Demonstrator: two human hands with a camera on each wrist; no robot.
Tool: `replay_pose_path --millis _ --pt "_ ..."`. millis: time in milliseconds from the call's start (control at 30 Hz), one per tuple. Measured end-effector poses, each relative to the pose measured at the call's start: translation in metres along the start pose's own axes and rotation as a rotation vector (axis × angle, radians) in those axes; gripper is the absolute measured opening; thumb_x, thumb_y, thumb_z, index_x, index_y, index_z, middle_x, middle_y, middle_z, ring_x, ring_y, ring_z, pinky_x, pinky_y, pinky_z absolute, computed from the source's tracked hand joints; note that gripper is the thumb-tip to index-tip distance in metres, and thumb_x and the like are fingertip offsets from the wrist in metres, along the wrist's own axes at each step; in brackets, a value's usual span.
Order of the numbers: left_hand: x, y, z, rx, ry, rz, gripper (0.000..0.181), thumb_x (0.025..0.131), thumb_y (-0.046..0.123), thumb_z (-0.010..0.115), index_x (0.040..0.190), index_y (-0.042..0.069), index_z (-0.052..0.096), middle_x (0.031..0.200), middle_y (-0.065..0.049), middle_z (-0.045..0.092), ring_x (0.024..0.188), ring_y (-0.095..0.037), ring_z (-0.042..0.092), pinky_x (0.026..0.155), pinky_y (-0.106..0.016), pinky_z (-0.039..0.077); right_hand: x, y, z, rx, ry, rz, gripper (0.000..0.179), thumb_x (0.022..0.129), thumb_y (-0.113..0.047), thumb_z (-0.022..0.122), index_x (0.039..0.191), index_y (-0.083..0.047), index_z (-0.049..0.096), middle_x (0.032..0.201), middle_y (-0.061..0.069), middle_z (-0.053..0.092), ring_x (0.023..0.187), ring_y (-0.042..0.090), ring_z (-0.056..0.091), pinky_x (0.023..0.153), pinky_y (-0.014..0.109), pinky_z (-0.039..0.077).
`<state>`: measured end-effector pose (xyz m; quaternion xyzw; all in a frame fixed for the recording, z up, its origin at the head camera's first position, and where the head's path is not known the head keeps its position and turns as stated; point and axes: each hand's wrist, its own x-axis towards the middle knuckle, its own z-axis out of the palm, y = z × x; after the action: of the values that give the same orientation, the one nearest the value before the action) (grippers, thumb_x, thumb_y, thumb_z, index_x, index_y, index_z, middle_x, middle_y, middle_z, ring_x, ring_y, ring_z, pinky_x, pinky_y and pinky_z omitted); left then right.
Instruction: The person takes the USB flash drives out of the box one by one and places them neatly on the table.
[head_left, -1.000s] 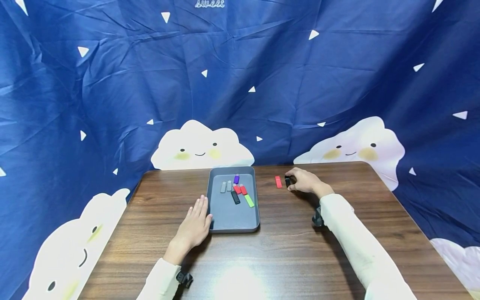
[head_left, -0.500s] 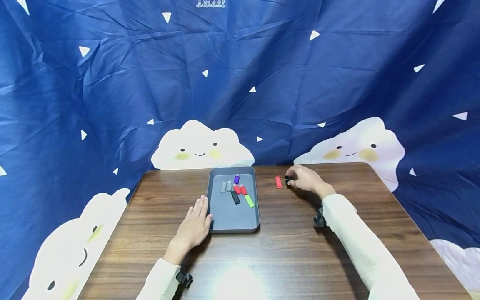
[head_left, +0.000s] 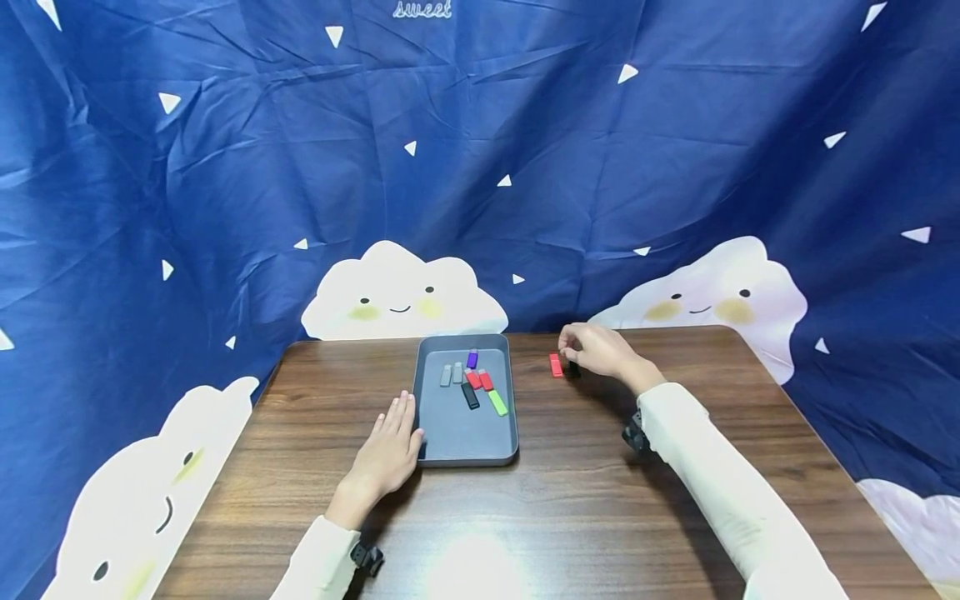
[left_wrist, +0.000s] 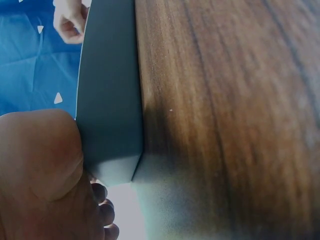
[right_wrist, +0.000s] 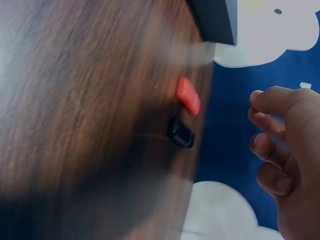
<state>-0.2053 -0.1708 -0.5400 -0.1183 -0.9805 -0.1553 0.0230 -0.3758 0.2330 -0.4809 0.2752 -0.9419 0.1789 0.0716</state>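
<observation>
My left hand [head_left: 386, 450] lies with straight fingers along the left wall of a grey tray [head_left: 467, 440]; the left wrist view shows it close against that wall. Over the table's back right, my right hand [head_left: 602, 350] hovers with loosely bent fingers and nothing between them. Below it on the wood lies a black USB flash drive [right_wrist: 181, 134], partly hidden by the hand in the head view. A red USB flash drive [head_left: 556, 365] lies just left of the black one. In the tray are a purple drive [head_left: 472, 358], a green drive [head_left: 497, 403], a black drive [head_left: 470, 395] and several others.
The brown wooden table [head_left: 585, 517] ends at a back edge close behind the tray and the loose drives. A blue curtain [head_left: 480, 167] with white clouds hangs behind it. Beside the purple drive, two grey drives [head_left: 446, 375] lie in the tray.
My right hand has let go of the black flash drive, lifted off it and shifted slightly left. The black drive stays beside the red one. The left hand and tray have not moved.
</observation>
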Motion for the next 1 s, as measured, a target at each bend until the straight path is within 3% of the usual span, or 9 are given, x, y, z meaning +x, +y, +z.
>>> replay_pose_path --millis 433,667,1000 --pt "0.000 0.001 -0.001 -0.006 -0.004 -0.002 0.064 0.115 0.026 0.040 0.166 -0.008 0.023 0.175 -0.026 0.022 0.164 -0.042 0.023 0.133 -0.060 0.023 0.014 -0.049 -0.015 -0.027 -0.038 -0.115 0.009 0.096 -0.018 0.075 0.090 -0.021 0.069 0.093 -0.006 0.068 0.085 0.017 0.062 0.077 0.040 0.054" --pt "0.001 -0.002 0.002 -0.032 0.027 0.022 0.063 0.114 0.024 0.039 0.164 -0.010 0.025 0.173 -0.029 0.024 0.162 -0.045 0.025 0.131 -0.062 0.024 0.023 -0.073 -0.019 -0.071 -0.092 -0.143 0.008 0.097 -0.019 0.074 0.092 -0.024 0.070 0.095 -0.008 0.068 0.085 0.014 0.062 0.074 0.039 0.055" --pt "0.000 -0.002 0.001 -0.054 0.037 0.026 0.063 0.112 0.021 0.042 0.164 -0.011 0.026 0.173 -0.030 0.025 0.161 -0.048 0.026 0.130 -0.065 0.024 0.037 -0.096 -0.015 -0.117 -0.147 -0.210 0.007 0.097 -0.019 0.073 0.090 -0.020 0.071 0.086 -0.009 0.066 0.080 0.013 0.061 0.073 0.037 0.054"
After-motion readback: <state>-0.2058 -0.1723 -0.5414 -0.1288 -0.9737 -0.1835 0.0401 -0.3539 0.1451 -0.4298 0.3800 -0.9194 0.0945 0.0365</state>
